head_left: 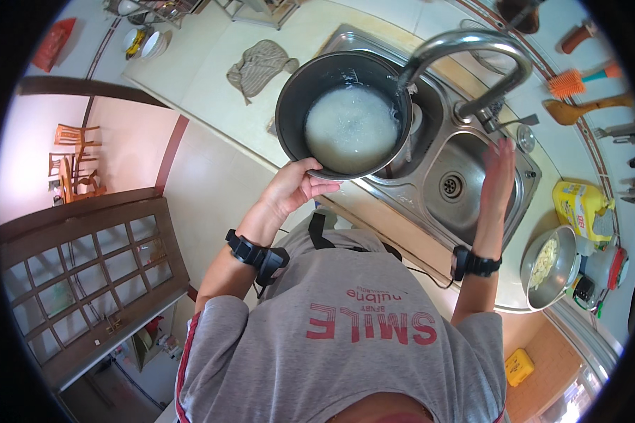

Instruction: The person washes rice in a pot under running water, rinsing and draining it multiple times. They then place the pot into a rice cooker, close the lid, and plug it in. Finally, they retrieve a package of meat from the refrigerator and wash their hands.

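Note:
A dark round pot [289, 116] with cloudy whitish water [351, 127] in it sits over the left part of the sink, under the mouth of the curved metal faucet [473, 44]. My left hand [300, 187] grips the pot's near rim, thumb on top and fingers beneath. What lies under the cloudy water cannot be made out. Over the right basin [458, 169], my right hand [499, 173] reaches up beside the faucet's base, near its lever [518, 121]. Its fingers look stretched out, slightly blurred, and hold nothing I can see.
A striped grey cloth [259, 68] lies on the counter left of the pot. Right of the sink stand a metal bowl [568, 271] of pale cut pieces and a yellow package [578, 208]. An orange brush [566, 84] and a wooden spoon [578, 111] hang on the wall.

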A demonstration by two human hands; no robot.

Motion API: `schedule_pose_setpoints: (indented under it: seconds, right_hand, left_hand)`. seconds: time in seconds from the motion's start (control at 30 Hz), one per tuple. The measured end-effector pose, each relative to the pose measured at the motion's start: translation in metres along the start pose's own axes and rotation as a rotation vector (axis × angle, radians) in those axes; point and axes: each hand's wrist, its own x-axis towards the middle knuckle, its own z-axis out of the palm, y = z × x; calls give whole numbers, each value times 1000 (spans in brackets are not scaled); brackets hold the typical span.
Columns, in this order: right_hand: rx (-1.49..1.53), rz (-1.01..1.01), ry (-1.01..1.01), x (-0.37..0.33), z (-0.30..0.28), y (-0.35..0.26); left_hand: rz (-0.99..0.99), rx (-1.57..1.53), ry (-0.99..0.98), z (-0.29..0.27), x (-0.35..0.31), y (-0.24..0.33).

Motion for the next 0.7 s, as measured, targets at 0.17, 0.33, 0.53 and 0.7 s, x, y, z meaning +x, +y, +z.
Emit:
schedule_pose_setpoints:
  seconds: [0.17, 0.33, 0.53, 0.7]
  right_hand:
    - [-146, 269, -413, -88, 46, 46]
    - [-311, 228, -729, -121, 158, 81]
    - [-649, -322, -680, -86, 369, 151]
    - [-1229, -760, -383, -56, 501, 218]
  left_hand:
    - [9, -84, -16, -41, -25, 14]
    - [98, -143, -4, -102, -65, 55]
    - [239, -123, -22, -194, -114, 130]
    - [238, -160, 69, -270, -143, 185]
